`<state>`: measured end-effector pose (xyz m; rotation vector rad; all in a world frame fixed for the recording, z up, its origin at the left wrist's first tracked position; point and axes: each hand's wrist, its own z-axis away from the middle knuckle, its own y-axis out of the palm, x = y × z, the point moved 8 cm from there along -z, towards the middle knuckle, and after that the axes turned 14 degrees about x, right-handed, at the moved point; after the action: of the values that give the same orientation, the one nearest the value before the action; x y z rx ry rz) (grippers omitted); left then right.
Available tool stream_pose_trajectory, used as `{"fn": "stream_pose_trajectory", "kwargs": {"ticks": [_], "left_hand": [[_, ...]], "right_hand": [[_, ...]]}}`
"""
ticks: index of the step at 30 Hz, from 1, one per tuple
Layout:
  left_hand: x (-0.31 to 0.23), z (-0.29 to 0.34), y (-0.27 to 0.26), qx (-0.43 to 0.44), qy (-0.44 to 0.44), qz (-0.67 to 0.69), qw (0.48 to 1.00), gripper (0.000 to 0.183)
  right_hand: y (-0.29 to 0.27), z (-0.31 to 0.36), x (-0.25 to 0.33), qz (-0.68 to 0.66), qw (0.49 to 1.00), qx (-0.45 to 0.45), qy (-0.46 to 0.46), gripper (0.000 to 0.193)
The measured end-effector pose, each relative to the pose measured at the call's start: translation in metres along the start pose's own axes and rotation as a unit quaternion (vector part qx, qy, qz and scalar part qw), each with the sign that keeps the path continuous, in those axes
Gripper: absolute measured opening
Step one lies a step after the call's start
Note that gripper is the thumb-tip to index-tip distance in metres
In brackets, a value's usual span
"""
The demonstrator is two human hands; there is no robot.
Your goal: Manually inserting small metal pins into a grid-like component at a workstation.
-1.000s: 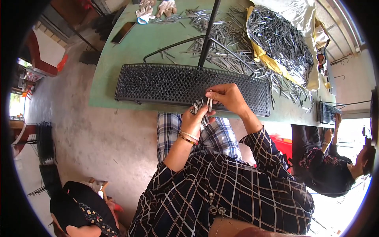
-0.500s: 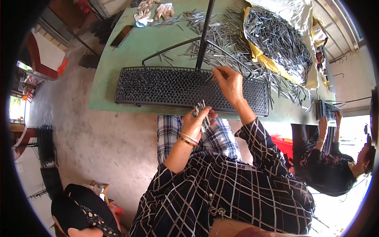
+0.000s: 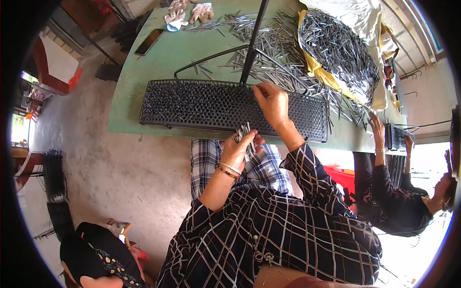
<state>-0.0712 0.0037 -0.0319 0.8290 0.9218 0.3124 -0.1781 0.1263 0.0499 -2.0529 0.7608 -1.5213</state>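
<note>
A long black perforated rack (image 3: 211,103) with a wire frame lies along the table's near edge. Metal pins appear to fill many holes toward its left; open holes show at its right end. My left hand (image 3: 236,150) is closed round a bundle of short grey metal pins (image 3: 247,139), just below the rack's front edge. Over the rack's middle, my right hand (image 3: 273,104) has thumb and fingers pinched together near its far rim. Whatever sits between those fingertips is hidden.
Loose pins (image 3: 269,48) are strewn across the green table (image 3: 127,103). A yellow-edged sack (image 3: 338,50) heaped with pins stands at the back right. A phone (image 3: 150,42) and work gloves (image 3: 176,20) lie at the far left. A co-worker's hand (image 3: 378,129) reaches in at right, beside another rack (image 3: 398,137).
My right hand has shifted slightly left and toward me over the rack. My left hand stays with its bundle. The co-worker's one hand has lifted off their rack toward the loose pins.
</note>
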Motion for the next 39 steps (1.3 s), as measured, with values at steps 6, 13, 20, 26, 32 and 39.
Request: {"fn": "stream_pose_trajectory", "kwargs": {"ticks": [6,13,20,26,32,39], "left_hand": [[0.0,-0.001,0.0,0.001,0.008,0.006,1.0,0.015],[0.002,0.0,0.001,0.001,0.007,0.015,1.0,0.016],[0.007,-0.001,0.003,0.001,-0.002,0.006,1.0,0.017],[0.007,-0.001,0.005,0.017,0.001,0.001,1.0,0.019],[0.014,-0.003,0.005,0.043,-0.012,0.015,0.999,0.022],[0.01,-0.005,0.008,0.06,-0.019,0.031,0.998,0.023]], "right_hand": [[0.007,0.004,0.009,0.041,0.998,0.021,-0.041,0.016],[0.007,0.006,0.025,0.075,0.986,0.037,-0.145,0.013],[0.016,-0.001,0.023,0.109,0.978,0.102,-0.145,0.02],[0.012,0.008,0.021,0.108,0.977,0.098,-0.154,0.023],[0.01,0.011,0.024,0.133,0.977,0.075,-0.149,0.026],[0.012,0.013,0.029,0.122,0.964,0.106,-0.212,0.025]]}}
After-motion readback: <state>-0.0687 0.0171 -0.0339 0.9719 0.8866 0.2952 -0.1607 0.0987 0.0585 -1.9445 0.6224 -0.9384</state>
